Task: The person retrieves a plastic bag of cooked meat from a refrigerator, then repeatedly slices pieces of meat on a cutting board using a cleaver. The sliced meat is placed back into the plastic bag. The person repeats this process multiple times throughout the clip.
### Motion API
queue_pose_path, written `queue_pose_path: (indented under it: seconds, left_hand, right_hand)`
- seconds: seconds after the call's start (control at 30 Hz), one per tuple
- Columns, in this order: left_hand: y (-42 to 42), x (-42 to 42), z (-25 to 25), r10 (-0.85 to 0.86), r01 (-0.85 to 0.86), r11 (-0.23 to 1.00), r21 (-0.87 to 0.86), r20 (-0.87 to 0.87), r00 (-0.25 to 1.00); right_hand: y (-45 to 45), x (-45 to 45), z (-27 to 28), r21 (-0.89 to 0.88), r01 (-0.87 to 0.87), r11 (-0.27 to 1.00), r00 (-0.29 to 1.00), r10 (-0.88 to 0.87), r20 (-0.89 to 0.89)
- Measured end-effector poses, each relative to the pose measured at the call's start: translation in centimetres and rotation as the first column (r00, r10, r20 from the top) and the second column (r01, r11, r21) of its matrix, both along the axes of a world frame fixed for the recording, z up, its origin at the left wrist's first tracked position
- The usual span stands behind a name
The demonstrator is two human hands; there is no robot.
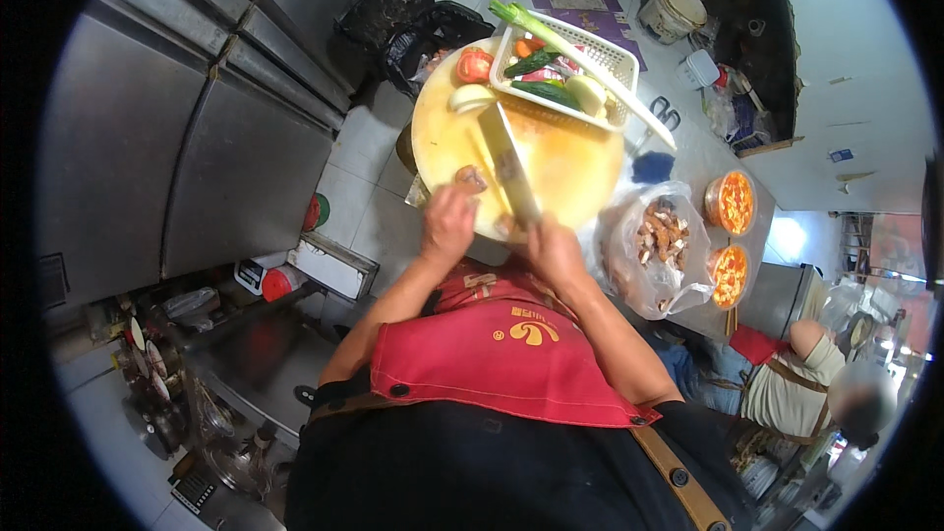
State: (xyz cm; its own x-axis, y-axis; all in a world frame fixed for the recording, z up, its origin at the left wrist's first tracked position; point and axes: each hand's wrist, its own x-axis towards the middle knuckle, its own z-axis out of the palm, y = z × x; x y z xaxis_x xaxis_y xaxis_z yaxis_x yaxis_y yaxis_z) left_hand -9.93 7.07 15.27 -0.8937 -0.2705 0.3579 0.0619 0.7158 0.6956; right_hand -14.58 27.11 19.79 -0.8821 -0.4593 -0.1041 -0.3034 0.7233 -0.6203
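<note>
My right hand (554,251) grips the handle of a cleaver (509,166), its broad blade pointing away from me over a round yellowed chopping board (582,169). My left hand (448,225), slightly blurred, is at the board's near left edge. Its fingertips are at a small brown piece of food (470,178), perhaps meat; whether they grip it is unclear. A second small brownish piece (506,225) lies close to the cleaver's near end. On the far left of the board are a cut tomato (474,65) and a pale cut vegetable, possibly onion (472,98).
A white plastic basket (630,74) of cucumbers and other vegetables overlaps the board's far edge, a scallion (590,66) across it. To the right are scissors (662,114), a plastic bag (619,265) of brown chunks and two tubs (731,203) (730,276) of red-orange food. Another person (785,391) is at far right.
</note>
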Motion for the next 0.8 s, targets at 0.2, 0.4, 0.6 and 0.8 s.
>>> queue_pose_path:
  seconds: [0.2,0.4,0.6,0.8]
  left_hand:
    - [-4.9,-2.1,-0.3,-0.183,0.194,0.978,-0.078,0.134,0.974]
    - [-2.6,0.0,-1.0,-0.067,0.077,0.996,-0.052,0.183,0.981]
    - [-2.3,-0.5,-0.3,-0.013,0.016,0.999,-0.04,0.081,0.997]
    - [-1.0,-0.6,0.9,-0.039,0.046,0.999,-0.024,0.229,0.973]
  right_hand:
    - [-0.1,2.1,3.6,0.094,-0.011,0.996,0.998,0.004,0.069]
    - [-0.5,1.5,2.5,0.073,0.073,0.995,0.993,-0.079,0.084]
    - [-2.4,-0.1,4.6,0.01,-0.021,1.0,0.998,0.022,-0.054]
    - [-4.0,-0.9,5.4,0.069,-0.055,0.996,0.976,0.068,-0.206]
